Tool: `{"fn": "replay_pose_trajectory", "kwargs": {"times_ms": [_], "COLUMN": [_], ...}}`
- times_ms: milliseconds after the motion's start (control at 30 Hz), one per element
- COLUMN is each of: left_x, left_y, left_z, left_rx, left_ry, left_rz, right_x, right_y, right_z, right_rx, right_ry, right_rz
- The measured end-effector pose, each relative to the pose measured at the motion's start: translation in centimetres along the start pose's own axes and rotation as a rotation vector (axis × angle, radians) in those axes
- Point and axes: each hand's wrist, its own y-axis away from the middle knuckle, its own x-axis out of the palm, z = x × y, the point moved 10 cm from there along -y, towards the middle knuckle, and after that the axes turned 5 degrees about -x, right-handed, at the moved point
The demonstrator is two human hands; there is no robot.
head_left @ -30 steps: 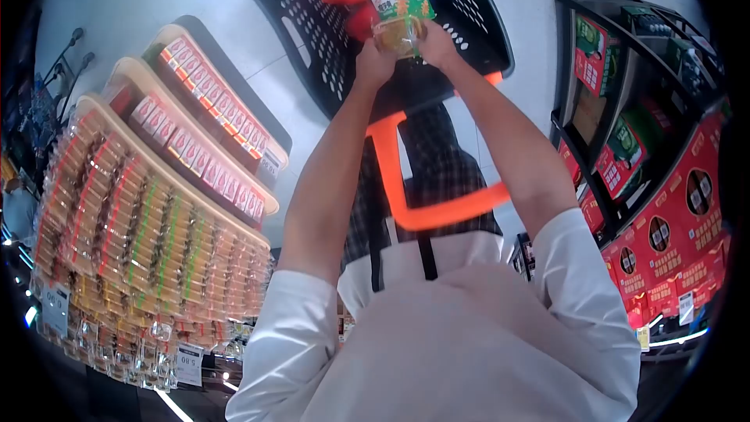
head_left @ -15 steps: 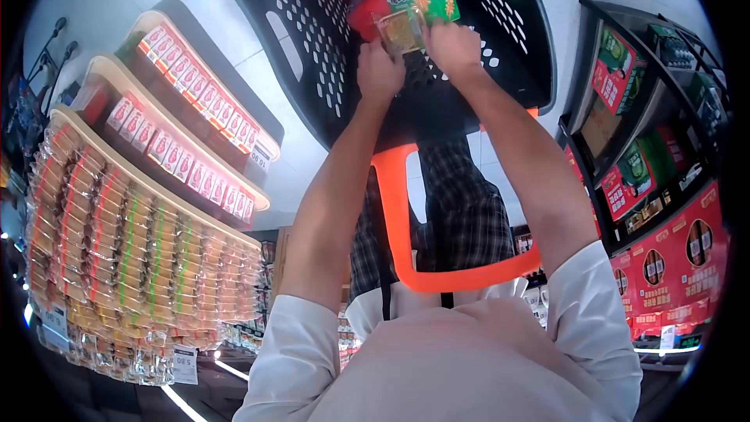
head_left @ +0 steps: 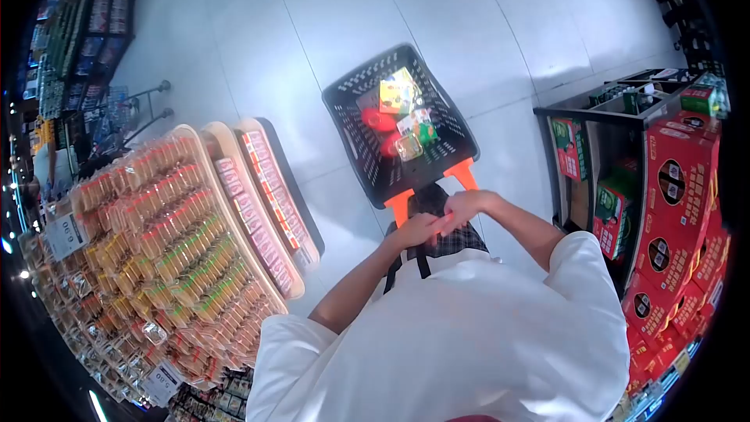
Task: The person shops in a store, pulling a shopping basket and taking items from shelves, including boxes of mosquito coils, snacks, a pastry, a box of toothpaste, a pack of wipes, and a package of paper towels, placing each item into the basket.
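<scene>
A black perforated shopping basket [head_left: 362, 152] stands on the floor ahead of me, with an orange handle [head_left: 400, 208] reaching back toward my body. My left hand [head_left: 418, 230] and my right hand [head_left: 463, 206] are close together at the near end of this handle, fingers curled over it. Their backs hide most of the crossbar. Inside the basket lie a yellow box [head_left: 397, 94], red items [head_left: 378, 119], a white-and-green package [head_left: 420, 126] and a small clear pack with yellowish contents [head_left: 408, 147].
On my left, a display holds rows of wrapped snacks [head_left: 176, 242], with pink-and-white packets [head_left: 269, 187] on tiers beside it. To my right stand a black shelf [head_left: 578, 113] and stacked red boxes [head_left: 676, 180]. Pale tiled floor [head_left: 469, 23] stretches ahead.
My hands have come out of the basket, letting go of the clear pack, which now lies inside. They have moved back to the orange handle. My view has risen, showing more floor.
</scene>
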Motion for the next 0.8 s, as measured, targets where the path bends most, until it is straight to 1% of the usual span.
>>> {"fn": "replay_pose_trajectory", "kwargs": {"times_ms": [33, 67, 100, 167, 200, 233, 267, 300, 333, 400, 433, 500, 533, 567, 633, 667, 700, 733, 767, 800], "left_x": [-0.1, -0.4, -0.2, -0.3, -0.2, -0.4, -0.5, 0.1, 0.7, 0.7, 0.5, 0.1, -0.4, -0.7, -0.8, -1.3, -1.5, -1.5, -2.3, -3.2], "left_y": [1.7, 2.0, 2.9, 4.6, 4.1, 3.5, 4.1, 4.6, 5.7, 7.9, 7.8, 7.2, 7.5, 8.2, 9.0, 7.6, 7.1, 7.4, 5.7, 5.7], "left_z": [-2.1, -1.7, -1.9, -1.6, -0.4, 0.5, 0.3, 0.3, 0.5, 0.4, 0.7, 1.3, 1.0, 0.7, 0.5, 1.2, 1.7, 1.4, 2.5, 1.6], "left_rx": [0.139, 0.157, 0.180, 0.218, 0.236, 0.255, 0.244, 0.228, 0.246, 0.285, 0.249, 0.170, 0.166, 0.202, 0.269, 0.276, 0.341, 0.347, 0.287, 0.248], "left_ry": [-0.266, -0.479, -0.593, -0.604, -0.616, -0.630, -0.651, -0.666, -0.665, -0.681, -0.714, -0.772, -0.820, -0.861, -0.943, -0.957, -0.949, -0.999, -1.021, -1.055], "left_rz": [-0.183, -0.371, -0.470, -0.639, -0.714, -0.783, -0.823, -0.842, -0.915, -1.033, -1.017, -0.977, -0.993, -0.981, -0.956, -0.940, -0.920, -0.957, -1.009, -0.887], "right_x": [0.9, 1.4, 1.7, 2.1, 1.5, 1.6, 2.2, 2.7, 3.2, 3.7, 4.3, 4.7, 4.2, 3.9, 3.6, 2.7, 1.7, 0.7, -0.4, -1.4], "right_y": [1.3, 0.9, 0.2, -0.1, 0.7, 1.3, 0.2, 0.4, 0.3, 0.6, 0.2, 1.3, 1.4, 1.2, 1.2, 1.3, 1.3, 1.1, 0.8, 0.2], "right_z": [1.8, 1.4, 0.5, 0.6, 1.8, 2.4, 1.1, 1.5, 1.5, 2.4, 2.7, 4.6, 5.3, 5.0, 5.6, 5.7, 5.6, 5.5, 5.6, 5.5], "right_rx": [0.023, 0.098, 0.163, 0.212, 0.224, 0.272, 0.258, 0.268, 0.308, 0.292, 0.271, 0.327, 0.353, 0.390, 0.405, 0.403, 0.405, 0.404, 0.399, 0.394], "right_ry": [0.199, 0.285, 0.378, 0.393, 0.425, 0.411, 0.445, 0.453, 0.428, 0.456, 0.441, 0.403, 0.385, 0.327, 0.329, 0.320, 0.303, 0.286, 0.272, 0.257], "right_rz": [0.000, -0.096, -0.189, -0.215, -0.311, -0.291, -0.418, -0.402, -0.408, -0.476, -0.492, -0.462, -0.452, -0.473, -0.501, -0.516, -0.524, -0.528, -0.527, -0.525]}}
